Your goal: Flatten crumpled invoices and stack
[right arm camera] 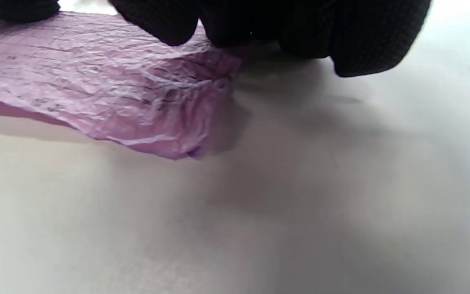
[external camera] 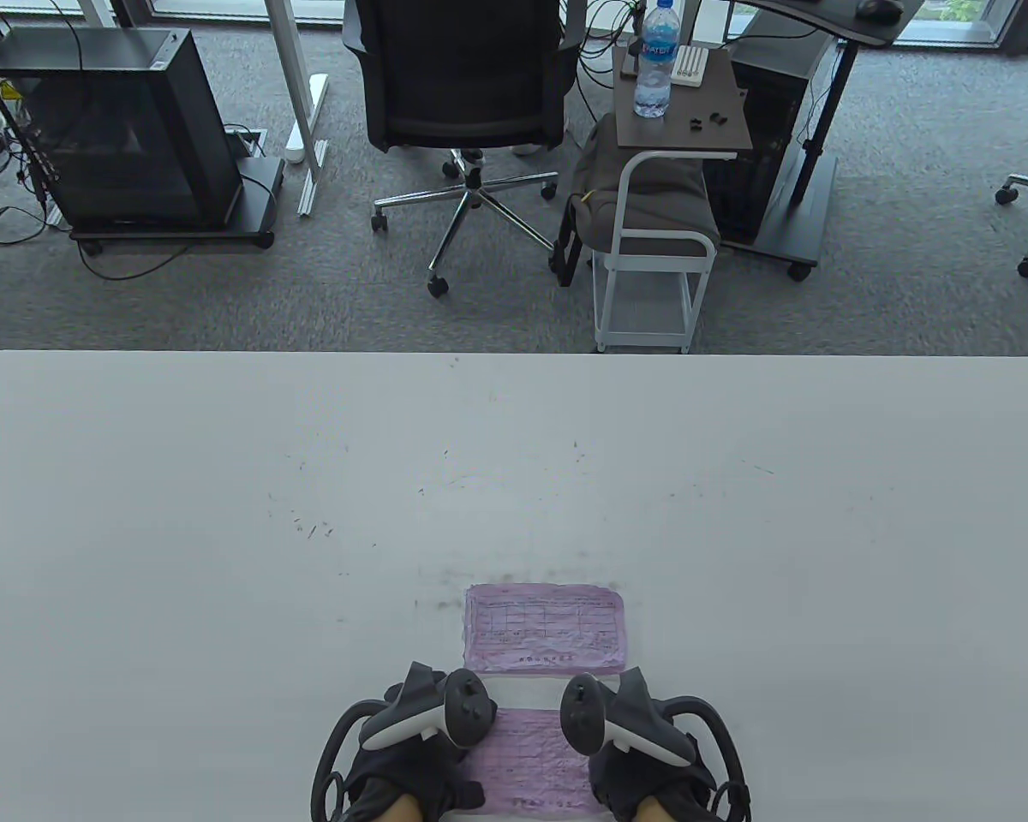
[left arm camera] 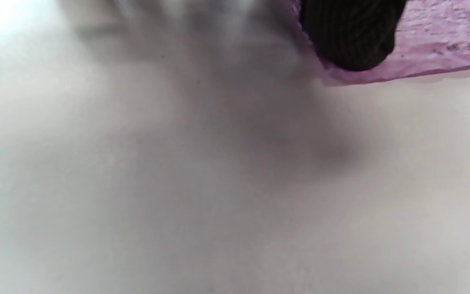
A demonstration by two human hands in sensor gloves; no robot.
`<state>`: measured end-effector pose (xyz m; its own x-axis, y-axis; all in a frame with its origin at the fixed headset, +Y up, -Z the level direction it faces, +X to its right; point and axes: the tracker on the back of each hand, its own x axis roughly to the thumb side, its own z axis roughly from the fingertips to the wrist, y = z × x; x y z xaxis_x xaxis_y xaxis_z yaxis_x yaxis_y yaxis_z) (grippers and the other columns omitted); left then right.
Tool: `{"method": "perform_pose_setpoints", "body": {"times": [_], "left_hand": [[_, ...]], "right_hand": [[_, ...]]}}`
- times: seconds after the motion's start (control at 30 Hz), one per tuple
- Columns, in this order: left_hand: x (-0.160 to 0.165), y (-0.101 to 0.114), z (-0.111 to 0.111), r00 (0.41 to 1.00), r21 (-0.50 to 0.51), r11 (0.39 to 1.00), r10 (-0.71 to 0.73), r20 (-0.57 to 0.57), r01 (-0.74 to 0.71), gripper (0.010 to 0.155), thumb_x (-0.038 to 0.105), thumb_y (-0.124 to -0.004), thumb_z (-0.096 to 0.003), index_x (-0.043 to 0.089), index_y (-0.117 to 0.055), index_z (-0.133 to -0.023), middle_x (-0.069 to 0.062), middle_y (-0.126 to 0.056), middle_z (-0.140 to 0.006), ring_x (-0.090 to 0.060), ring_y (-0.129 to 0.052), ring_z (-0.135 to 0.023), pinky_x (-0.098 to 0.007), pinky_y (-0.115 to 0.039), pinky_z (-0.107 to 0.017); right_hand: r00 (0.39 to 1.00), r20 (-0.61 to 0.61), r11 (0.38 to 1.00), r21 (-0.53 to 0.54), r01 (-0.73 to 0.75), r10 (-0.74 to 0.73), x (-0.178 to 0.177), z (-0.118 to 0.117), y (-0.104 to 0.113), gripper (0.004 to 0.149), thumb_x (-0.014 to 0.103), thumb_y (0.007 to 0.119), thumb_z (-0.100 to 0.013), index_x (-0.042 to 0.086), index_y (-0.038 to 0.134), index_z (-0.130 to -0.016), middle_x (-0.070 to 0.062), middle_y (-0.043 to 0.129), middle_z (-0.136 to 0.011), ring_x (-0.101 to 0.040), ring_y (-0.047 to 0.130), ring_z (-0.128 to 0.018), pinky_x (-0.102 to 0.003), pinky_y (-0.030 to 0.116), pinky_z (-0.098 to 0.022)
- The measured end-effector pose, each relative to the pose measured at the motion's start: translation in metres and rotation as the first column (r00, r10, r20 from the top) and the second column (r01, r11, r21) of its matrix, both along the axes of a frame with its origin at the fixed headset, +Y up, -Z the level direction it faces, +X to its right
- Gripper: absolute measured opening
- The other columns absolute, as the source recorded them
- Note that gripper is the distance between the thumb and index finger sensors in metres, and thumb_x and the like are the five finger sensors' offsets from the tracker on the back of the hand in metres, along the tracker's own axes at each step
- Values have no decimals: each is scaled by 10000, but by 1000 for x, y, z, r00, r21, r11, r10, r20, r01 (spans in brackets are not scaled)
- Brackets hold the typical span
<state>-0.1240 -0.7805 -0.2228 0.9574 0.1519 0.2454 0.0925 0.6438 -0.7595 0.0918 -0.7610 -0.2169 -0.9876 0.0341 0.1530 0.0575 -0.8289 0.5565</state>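
Observation:
Two pink invoices lie on the white table (external camera: 223,514). The far invoice (external camera: 545,628) is flat, printed side up. The near invoice (external camera: 527,762) is wrinkled and lies between my hands at the front edge. My left hand (external camera: 420,741) rests on its left side; in the left wrist view one gloved fingertip (left arm camera: 349,36) presses the invoice (left arm camera: 443,41) near its corner. My right hand (external camera: 634,736) rests on its right side, and the right wrist view shows gloved fingers (right arm camera: 259,24) down on the right edge of the creased invoice (right arm camera: 96,85). The trackers hide my fingers in the table view.
The tabletop stretches wide to the left, right and far side of the invoices. Beyond its far edge stand an office chair (external camera: 467,77), a small side table (external camera: 681,103) with a water bottle (external camera: 655,56), and a black computer case (external camera: 111,128) on the floor.

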Motion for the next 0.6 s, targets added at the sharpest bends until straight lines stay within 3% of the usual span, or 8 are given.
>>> {"method": "perform_pose_setpoints", "body": {"times": [0.13,0.23,0.3,0.4,0.47,0.6], "left_hand": [[0,0,0,1000,2,1000,6,3,-6,822,466,-775,-541,368,-167,-1086,-182,86,-1069,-641,-18,-951,-757,-332,-661],[0,0,-1,1000,1,1000,11,1,-11,822,462,-778,-543,364,-171,-1088,-185,85,-1069,-644,-18,-949,-759,-331,-659],[0,0,-1,1000,0,1000,11,1,-11,823,461,-780,-542,363,-171,-1088,-187,85,-1068,-646,-18,-947,-760,-331,-658],[0,0,-1,1000,0,1000,11,0,-11,823,461,-778,-543,363,-169,-1088,-186,87,-1067,-645,-15,-947,-760,-328,-657],[0,-1,-1,1000,-1,1000,11,2,-11,824,462,-777,-543,364,-167,-1088,-187,88,-1066,-645,-13,-946,-759,-327,-658],[0,-1,-1,1000,0,1000,13,5,-13,823,462,-775,-545,362,-166,-1089,-189,88,-1067,-647,-15,-946,-760,-328,-657]], "right_hand": [[999,24,999,21,45,-45,13,-1,3,514,313,635,-621,15,512,-1022,-333,416,-1069,-505,626,-861,-573,740,-529],[990,-14,981,127,144,-143,22,0,12,540,345,636,-617,37,488,-1036,-334,386,-1075,-518,609,-868,-576,737,-530],[960,-115,951,148,272,-257,18,1,16,556,381,642,-614,52,492,-1036,-330,374,-1078,-529,572,-883,-599,719,-540],[866,-280,884,104,456,-414,-2,8,21,536,389,656,-607,82,528,-1027,-310,360,-1089,-541,514,-901,-638,675,-556],[805,-409,870,50,490,-430,-22,15,22,523,404,659,-604,113,544,-1022,-282,375,-1098,-527,514,-910,-641,673,-563],[731,-573,901,-32,432,-371,-54,30,14,520,425,665,-596,143,557,-1019,-250,406,-1107,-505,524,-920,-636,656,-586]]}}
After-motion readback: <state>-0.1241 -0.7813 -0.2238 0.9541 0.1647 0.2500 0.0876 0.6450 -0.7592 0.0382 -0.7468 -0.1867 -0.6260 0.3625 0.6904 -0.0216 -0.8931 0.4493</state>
